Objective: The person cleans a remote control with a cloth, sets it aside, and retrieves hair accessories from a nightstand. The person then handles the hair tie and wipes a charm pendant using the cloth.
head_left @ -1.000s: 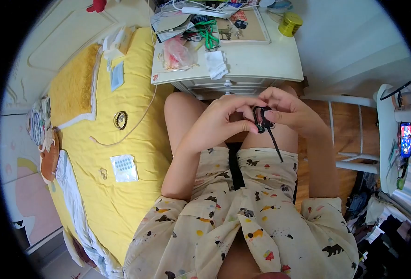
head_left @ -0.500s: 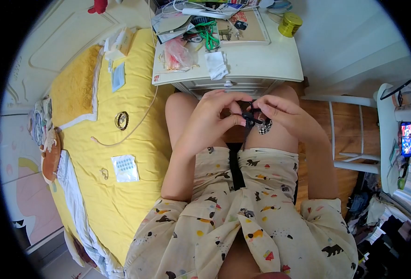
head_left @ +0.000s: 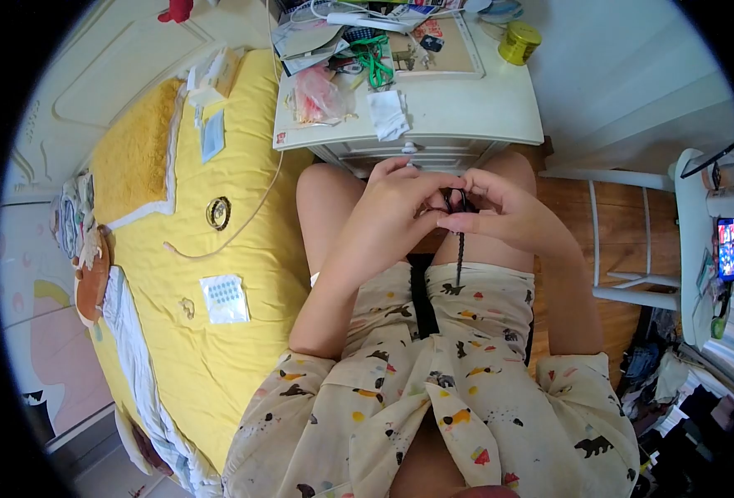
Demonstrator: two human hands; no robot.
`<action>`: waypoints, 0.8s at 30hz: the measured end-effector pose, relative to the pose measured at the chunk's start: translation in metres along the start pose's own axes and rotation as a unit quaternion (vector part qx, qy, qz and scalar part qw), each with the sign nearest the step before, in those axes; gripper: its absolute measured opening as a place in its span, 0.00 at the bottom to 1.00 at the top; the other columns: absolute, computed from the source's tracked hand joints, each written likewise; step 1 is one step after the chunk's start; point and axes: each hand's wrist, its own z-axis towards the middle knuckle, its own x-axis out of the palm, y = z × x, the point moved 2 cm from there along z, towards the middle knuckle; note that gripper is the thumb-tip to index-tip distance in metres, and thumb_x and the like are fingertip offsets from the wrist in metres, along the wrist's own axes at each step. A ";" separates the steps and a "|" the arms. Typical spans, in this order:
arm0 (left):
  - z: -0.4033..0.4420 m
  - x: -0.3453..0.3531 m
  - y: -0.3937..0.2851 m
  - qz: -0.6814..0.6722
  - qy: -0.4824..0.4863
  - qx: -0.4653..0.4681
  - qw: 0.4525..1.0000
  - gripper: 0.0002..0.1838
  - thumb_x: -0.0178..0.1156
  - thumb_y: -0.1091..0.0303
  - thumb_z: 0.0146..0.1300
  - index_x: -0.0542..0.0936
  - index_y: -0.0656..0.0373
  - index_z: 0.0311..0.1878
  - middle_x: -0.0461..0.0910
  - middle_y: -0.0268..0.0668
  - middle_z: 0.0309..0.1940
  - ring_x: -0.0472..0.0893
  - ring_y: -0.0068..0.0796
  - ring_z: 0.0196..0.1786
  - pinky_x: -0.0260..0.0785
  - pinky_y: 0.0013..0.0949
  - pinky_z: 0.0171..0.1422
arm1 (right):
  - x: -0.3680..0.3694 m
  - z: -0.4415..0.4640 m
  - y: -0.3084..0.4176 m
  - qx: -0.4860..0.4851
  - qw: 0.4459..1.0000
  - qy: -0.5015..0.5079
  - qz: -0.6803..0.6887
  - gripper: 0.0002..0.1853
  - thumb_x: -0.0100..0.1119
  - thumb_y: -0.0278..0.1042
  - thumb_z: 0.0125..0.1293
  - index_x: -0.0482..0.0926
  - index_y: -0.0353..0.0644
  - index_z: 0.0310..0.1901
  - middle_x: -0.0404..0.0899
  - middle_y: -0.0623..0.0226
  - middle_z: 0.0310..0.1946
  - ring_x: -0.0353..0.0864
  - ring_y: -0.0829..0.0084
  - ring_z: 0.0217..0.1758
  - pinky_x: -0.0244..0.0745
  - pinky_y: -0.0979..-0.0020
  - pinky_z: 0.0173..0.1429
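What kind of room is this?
It looks like a bedroom. There's a bed with a yellow cover, a fluffy, dark yellow pillow lying on it, and a white drawer cabinet standing close by.

one left hand (head_left: pixel 393 203) and one right hand (head_left: pixel 504 214) share one black braided cord (head_left: pixel 460 256). the bed (head_left: pixel 217 365) carries one fuzzy cushion (head_left: pixel 134 153), one blue mask (head_left: pixel 212 137), one tissue box (head_left: pixel 215 79) and one dotted packet (head_left: pixel 225 300), while the desk (head_left: pixel 475 112) carries one gold tin (head_left: pixel 519 43) and one white cloth (head_left: pixel 387 116).
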 end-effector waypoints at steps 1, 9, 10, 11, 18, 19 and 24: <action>0.000 0.000 0.001 0.012 0.005 0.001 1.000 0.20 0.67 0.73 0.49 0.80 0.54 0.48 0.77 0.27 0.26 0.78 0.26 0.35 0.56 0.44 0.68 | -0.001 0.000 -0.001 0.005 1.000 0.013 -0.007 0.13 0.65 0.34 0.62 0.74 0.39 0.43 0.74 0.74 0.37 0.71 0.84 0.43 0.68 0.79 0.48; -0.004 0.002 0.001 0.041 -0.003 0.015 0.999 0.18 0.68 0.69 0.48 0.82 0.51 0.45 0.78 0.25 0.24 0.78 0.23 0.35 0.57 0.45 0.68 | -0.010 -0.008 0.006 0.082 0.994 0.055 -0.049 0.13 0.62 0.28 0.61 0.75 0.35 0.47 0.78 0.71 0.40 0.74 0.81 0.45 0.70 0.77 0.51; -0.004 0.001 0.003 0.050 -0.013 0.016 0.999 0.16 0.68 0.69 0.48 0.83 0.51 0.44 0.77 0.25 0.24 0.78 0.23 0.35 0.57 0.45 0.68 | -0.011 -0.007 0.003 0.076 0.993 0.073 -0.051 0.13 0.60 0.27 0.62 0.75 0.35 0.48 0.78 0.70 0.41 0.74 0.81 0.46 0.69 0.76 0.52; -0.005 0.001 0.006 0.059 -0.023 0.017 0.998 0.15 0.68 0.69 0.48 0.83 0.51 0.43 0.77 0.25 0.23 0.77 0.23 0.34 0.57 0.45 0.68 | -0.014 -0.006 -0.001 0.070 0.992 0.092 -0.053 0.13 0.59 0.27 0.63 0.75 0.34 0.49 0.78 0.70 0.41 0.74 0.81 0.47 0.69 0.76 0.52; -0.004 -0.006 0.012 0.024 -0.043 0.019 0.999 0.08 0.68 0.69 0.51 0.85 0.52 0.37 0.78 0.26 0.22 0.75 0.23 0.31 0.56 0.43 0.68 | -0.002 -0.008 -0.010 0.017 0.997 0.071 -0.035 0.12 0.56 0.31 0.66 0.75 0.34 0.47 0.78 0.70 0.37 0.73 0.82 0.41 0.70 0.76 0.48; -0.004 -0.006 0.012 0.011 -0.045 0.016 0.999 0.08 0.68 0.70 0.51 0.85 0.52 0.36 0.78 0.26 0.22 0.75 0.22 0.31 0.56 0.43 0.68 | 0.000 -0.007 -0.011 0.010 0.995 0.060 -0.085 0.11 0.56 0.32 0.66 0.75 0.35 0.46 0.77 0.71 0.34 0.72 0.81 0.38 0.70 0.75 0.45; -0.005 -0.005 0.012 -0.020 -0.069 0.000 0.997 0.06 0.67 0.71 0.52 0.86 0.52 0.35 0.77 0.25 0.21 0.74 0.20 0.30 0.55 0.42 0.68 | 0.019 -0.005 -0.010 -0.037 0.983 -0.007 -0.181 0.10 0.57 0.35 0.66 0.74 0.36 0.40 0.69 0.72 0.24 0.65 0.79 0.27 0.65 0.70 0.32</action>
